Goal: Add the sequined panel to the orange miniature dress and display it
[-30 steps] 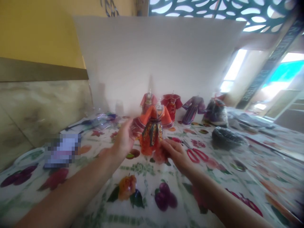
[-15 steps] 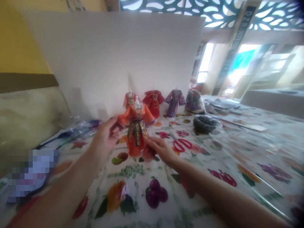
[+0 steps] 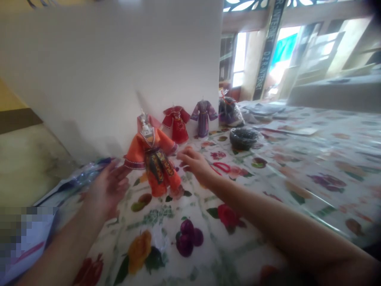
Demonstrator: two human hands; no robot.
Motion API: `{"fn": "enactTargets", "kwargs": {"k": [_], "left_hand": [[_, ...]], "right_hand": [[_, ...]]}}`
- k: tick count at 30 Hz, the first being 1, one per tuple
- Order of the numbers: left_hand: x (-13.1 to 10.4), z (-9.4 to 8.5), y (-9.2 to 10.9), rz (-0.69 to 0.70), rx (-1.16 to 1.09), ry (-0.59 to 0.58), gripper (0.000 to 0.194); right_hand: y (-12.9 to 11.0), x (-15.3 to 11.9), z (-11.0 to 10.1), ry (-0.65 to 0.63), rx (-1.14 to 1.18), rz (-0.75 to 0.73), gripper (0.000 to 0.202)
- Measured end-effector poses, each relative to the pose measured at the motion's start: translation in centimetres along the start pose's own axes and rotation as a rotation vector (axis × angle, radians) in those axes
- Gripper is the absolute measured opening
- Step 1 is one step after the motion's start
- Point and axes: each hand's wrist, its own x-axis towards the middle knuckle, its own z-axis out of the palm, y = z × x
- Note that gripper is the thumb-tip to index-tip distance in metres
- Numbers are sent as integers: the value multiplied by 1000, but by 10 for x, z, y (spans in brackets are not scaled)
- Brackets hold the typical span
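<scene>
A small orange doll outfit (image 3: 136,149) with a beaded neckline, a dark patterned waist piece and orange trousers stands on the flowered tablecloth (image 3: 160,242), its top leaning left. A clear hanger neck shows at its collar. My left hand (image 3: 111,188) is beside its left sleeve, fingers apart, the fingertips at the trimmed hem; whether they touch is unclear. My right hand (image 3: 195,163) is by the other sleeve with fingers stretched out, nothing visible in them. Behind stand a red outfit (image 3: 177,125), a purple outfit (image 3: 203,117) and a partly hidden pink outfit (image 3: 154,121).
Red-handled scissors (image 3: 222,167) lie behind my right forearm. Farther right are a dark plastic-wrapped bundle (image 3: 243,138) and a filled clear bag (image 3: 229,111). A white board (image 3: 119,71) stands behind the outfits. Clear plastic packaging (image 3: 89,172) is at the left.
My right hand has let go of the outfit's lower side and moved up beside its sleeve. The left hand is lower, its fingers more spread. The outfit now tilts, and the view has turned right.
</scene>
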Motion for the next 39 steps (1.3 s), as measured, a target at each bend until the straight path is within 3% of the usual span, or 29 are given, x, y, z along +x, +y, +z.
{"fn": "enactTargets", "kwargs": {"k": [5, 12, 18, 23, 31, 35, 39], "left_hand": [[-2, 0, -3, 22, 59, -59, 26], [3, 2, -5, 9, 46, -96, 24], [5, 4, -7, 65, 54, -112, 22], [7, -1, -10, 26, 58, -114, 18], [7, 2, -12, 29, 80, -76, 13], [4, 4, -14, 40, 48, -74, 13], [3, 2, -14, 56, 74, -57, 11]], "right_hand": [[-4, 17, 12, -59, 126, 63, 10], [-4, 41, 10, -6, 221, 61, 12], [-19, 43, 6, 6, 206, -15, 17], [-17, 43, 5, -28, 224, -25, 19], [-8, 46, 3, -118, 353, 68, 16], [-3, 45, 6, -123, 463, 112, 24], [-7, 43, 7, -114, 555, 167, 18]]}}
